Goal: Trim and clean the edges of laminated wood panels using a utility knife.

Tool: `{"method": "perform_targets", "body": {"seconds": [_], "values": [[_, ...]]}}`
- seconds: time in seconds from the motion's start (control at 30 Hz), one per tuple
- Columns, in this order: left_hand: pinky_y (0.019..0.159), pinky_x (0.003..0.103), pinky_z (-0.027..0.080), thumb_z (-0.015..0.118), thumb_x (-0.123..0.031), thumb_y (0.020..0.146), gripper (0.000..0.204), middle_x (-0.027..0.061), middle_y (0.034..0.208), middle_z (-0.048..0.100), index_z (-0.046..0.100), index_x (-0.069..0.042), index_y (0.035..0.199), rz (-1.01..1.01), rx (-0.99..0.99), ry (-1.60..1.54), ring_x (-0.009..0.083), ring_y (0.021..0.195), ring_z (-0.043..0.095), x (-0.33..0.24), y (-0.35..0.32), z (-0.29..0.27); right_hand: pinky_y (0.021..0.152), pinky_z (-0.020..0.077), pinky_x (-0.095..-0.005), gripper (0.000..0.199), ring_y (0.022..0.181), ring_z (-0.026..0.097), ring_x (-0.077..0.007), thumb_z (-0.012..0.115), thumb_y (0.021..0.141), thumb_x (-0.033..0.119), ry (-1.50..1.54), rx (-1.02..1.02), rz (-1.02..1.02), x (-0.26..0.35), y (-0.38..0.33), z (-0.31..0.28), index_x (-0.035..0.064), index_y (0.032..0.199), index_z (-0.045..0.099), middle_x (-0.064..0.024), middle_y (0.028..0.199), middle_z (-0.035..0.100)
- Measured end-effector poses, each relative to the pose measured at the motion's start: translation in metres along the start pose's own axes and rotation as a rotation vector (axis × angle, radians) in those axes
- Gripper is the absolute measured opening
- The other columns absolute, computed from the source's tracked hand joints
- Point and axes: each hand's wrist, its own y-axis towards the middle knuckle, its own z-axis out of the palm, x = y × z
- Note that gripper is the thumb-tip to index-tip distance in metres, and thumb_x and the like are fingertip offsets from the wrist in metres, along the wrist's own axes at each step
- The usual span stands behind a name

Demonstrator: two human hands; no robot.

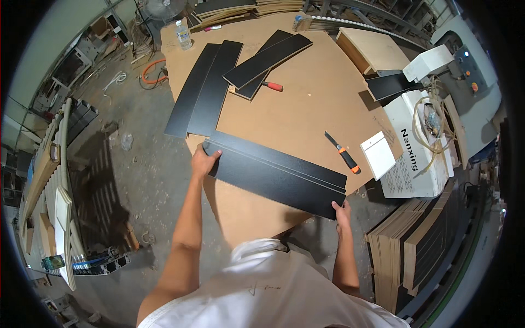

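A long black board (268, 182) spans the space in front of me, gripped at both ends. My left hand (205, 159) is closed on its left end, thumb on the upper face. At the opposite end my right hand (342, 214) holds the lower corner, thumb on top. Along the board's far edge lies another black board (306, 163), partly covered by it. Beyond, two black boards (206, 90) rest side by side on the brown worktable (284, 117). Two more black boards (268, 61) cross each other near a red-handled tool (273, 86).
An orange-and-black utility knife (347, 159) and a white panel piece (378, 156) lie to the right. Beside the table stand a white box (415, 169) and stacked boards (399, 246). A plastic bottle (183, 36) stands at the far left. An orange hose (152, 72) lies on the floor.
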Motion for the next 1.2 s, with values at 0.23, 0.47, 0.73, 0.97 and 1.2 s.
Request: {"method": "perform_targets", "body": {"seconds": [0.23,0.47,0.73,0.97,1.2], "values": [[0.101,0.043,0.048,0.086,-0.037,0.068,0.081,0.0292,0.120,0.065,0.055,0.008,0.128,0.072,0.078,0.036,0.0425,0.115,0.062,0.025,0.021,0.017,0.100,0.0471,-0.0375,0.057,0.110,0.063,-0.0294,0.065,0.075,-0.004,0.221,0.151,0.301,-0.013,-0.005,-0.023,0.0008,0.131,0.055,-0.0133,0.124,0.065],[0.096,0.035,0.050,0.075,0.002,0.074,0.057,0.0131,0.115,0.067,0.058,0.003,0.129,0.022,0.283,-0.443,0.0254,0.107,0.064,0.006,-0.017,-0.017,0.103,0.0459,-0.0377,0.064,0.115,0.060,-0.0273,0.065,0.070,-0.011,0.351,0.149,0.064,-0.021,-0.019,-0.024,0.0002,0.132,0.053,-0.0123,0.123,0.064],[0.098,0.036,0.048,0.074,-0.006,0.081,0.051,0.0174,0.120,0.068,0.059,0.002,0.129,0.012,0.159,-0.314,0.0278,0.110,0.065,0.035,-0.030,-0.001,0.104,0.0447,-0.0371,0.056,0.114,0.061,-0.0282,0.071,0.079,-0.001,0.224,0.173,0.144,-0.023,-0.019,-0.032,-0.0029,0.133,0.052,-0.0153,0.128,0.062],[0.093,0.040,0.052,0.080,-0.017,0.077,0.055,0.0229,0.112,0.071,0.062,0.003,0.125,0.061,0.102,-0.182,0.0337,0.104,0.069,0.047,-0.040,-0.011,0.103,0.0436,-0.0365,0.051,0.115,0.060,-0.0277,0.071,0.087,0.010,0.089,0.090,0.171,-0.027,-0.014,-0.036,-0.0036,0.133,0.053,-0.0163,0.128,0.063],[0.089,0.044,0.053,0.081,-0.027,0.077,0.052,0.0242,0.107,0.070,0.066,-0.002,0.120,-0.054,-0.180,0.002,0.0391,0.101,0.068,0.038,-0.083,-0.001,0.097,0.0453,-0.0345,0.045,0.107,0.062,-0.0228,0.073,0.089,0.019,-0.104,-0.033,0.088,-0.027,-0.020,-0.029,-0.0032,0.126,0.059,-0.0124,0.119,0.066]]}}
